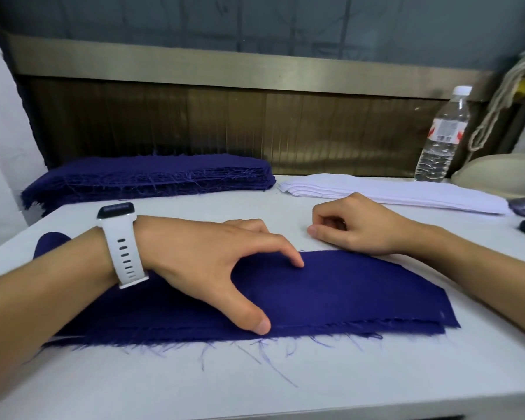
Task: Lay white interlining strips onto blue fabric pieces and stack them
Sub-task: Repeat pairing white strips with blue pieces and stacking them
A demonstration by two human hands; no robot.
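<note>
White table [194,389]: fabric [346,292], interlining [391,192], bottle [443,137]

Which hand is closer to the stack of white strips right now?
Right. The right hand sits just in front of the white strips, not touching them. The left hand presses on the blue fabric, farther left and nearer the person.

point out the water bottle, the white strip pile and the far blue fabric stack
water bottle [446,131]: head view, on its label.
white strip pile [376,189]: head view, on its top layer.
far blue fabric stack [152,180]: head view, on its frayed front edge.
</note>
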